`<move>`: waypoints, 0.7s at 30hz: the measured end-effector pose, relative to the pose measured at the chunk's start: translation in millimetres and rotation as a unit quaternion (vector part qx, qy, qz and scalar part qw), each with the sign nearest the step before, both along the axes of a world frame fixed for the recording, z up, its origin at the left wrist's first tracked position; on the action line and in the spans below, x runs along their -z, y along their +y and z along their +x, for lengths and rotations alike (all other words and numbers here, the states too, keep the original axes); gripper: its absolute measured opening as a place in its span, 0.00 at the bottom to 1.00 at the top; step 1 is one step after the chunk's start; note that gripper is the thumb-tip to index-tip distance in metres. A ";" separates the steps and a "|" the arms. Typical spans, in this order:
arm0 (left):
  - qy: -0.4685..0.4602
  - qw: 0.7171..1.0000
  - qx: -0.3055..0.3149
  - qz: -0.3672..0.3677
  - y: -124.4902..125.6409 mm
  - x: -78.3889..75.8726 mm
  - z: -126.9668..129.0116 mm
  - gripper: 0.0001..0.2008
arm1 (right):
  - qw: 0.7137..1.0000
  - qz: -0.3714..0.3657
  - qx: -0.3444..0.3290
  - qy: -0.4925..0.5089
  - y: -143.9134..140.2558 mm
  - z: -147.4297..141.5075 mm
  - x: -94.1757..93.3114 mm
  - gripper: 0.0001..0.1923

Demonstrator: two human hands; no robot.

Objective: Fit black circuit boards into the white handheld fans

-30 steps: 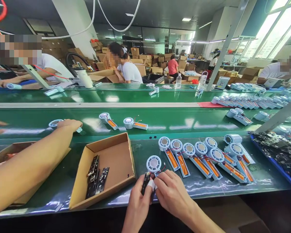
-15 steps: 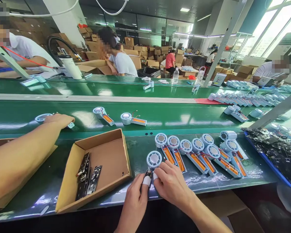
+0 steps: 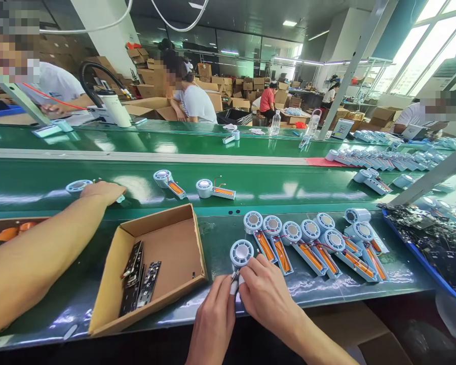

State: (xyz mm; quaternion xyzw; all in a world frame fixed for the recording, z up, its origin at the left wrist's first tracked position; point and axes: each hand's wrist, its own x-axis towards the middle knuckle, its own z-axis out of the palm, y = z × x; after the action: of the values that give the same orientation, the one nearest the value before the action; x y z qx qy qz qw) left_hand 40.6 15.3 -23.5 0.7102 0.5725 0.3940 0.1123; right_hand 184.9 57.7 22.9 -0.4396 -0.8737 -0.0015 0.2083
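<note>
Head view shows both hands at the near edge of the green workbench (image 3: 79,299). The left hand (image 3: 215,319) and the right hand (image 3: 268,296) are pressed close together, fingertips meeting over the handle end of one small fan body (image 3: 241,253). A white-taped fingertip and a sliver of a dark circuit board (image 3: 234,276) show between them; both hands appear to pinch this board against the fan handle, though the exact grip is hidden by the fingers.

Work in hand, judged from the layout: fitting a circuit board into the open handle of a fan.

Done, as far as visible:
- Two open fans (image 3: 213,189) lie farther out on the conveyor belt (image 3: 269,182), well apart from the hands.

Left, as far as visible:
- The fan under the hands has its board not yet seated flat.
- A row of open fans (image 3: 311,243) lies just right of the hands, orange batteries and red wires exposed. Whether these carry boards cannot be told.
- The cardboard tray (image 3: 167,248) left of the hands holds only a few boards (image 3: 139,279) at its left side.

A co-worker's arm (image 3: 41,253) reaches from the left across to the belt, hand resting on another fan. A blue bin (image 3: 433,261) of dark parts stands at the far right.
</note>
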 end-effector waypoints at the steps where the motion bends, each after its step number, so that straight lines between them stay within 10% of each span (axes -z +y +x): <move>1: 0.013 1.000 0.009 0.005 0.0 1.6 -2.2 0.15 | 1.000 -0.013 -0.001 0.007 0.5 0.7 -0.1 0.09; 21: -0.014 0.976 0.168 -0.139 22.3 -34.6 -25.9 0.15 | 0.979 -0.096 -0.120 0.132 14.3 19.8 10.1 0.10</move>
State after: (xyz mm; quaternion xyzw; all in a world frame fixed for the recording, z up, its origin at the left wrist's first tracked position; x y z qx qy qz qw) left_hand 14.7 37.6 11.1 0.7684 0.4923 0.2958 0.2822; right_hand 204.7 72.0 12.8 -0.3462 -0.8810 0.1655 0.2767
